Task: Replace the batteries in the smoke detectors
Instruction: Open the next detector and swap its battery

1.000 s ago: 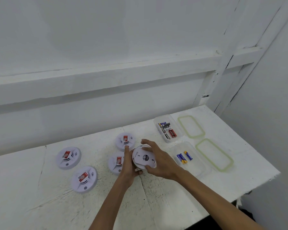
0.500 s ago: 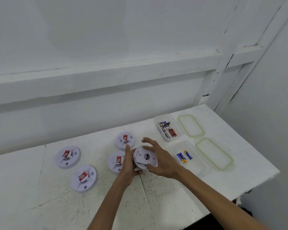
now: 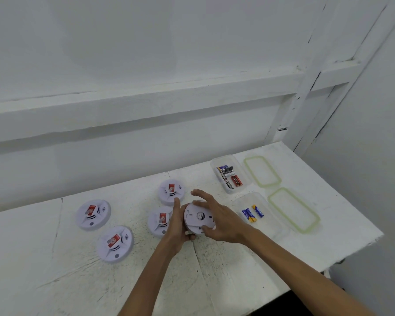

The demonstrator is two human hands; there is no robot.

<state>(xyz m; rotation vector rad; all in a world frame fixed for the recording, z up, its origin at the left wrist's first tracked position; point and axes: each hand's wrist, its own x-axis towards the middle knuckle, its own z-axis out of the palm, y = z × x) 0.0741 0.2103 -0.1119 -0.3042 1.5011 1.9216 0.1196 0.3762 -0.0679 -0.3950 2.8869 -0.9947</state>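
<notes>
Right hand (image 3: 221, 222) has slid round detector (image 3: 197, 216) rim.

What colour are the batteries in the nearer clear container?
Batteries: blue with yellow ends; head view.

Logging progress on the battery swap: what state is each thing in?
Held detector: back showing, gripped by left hand and right hand.
Four other detectors: face up on table, red-tagged.
Far box: open, holds mixed batteries.
Near box: open, holds three blue batteries.
Lids: off, beside the boxes.
</notes>
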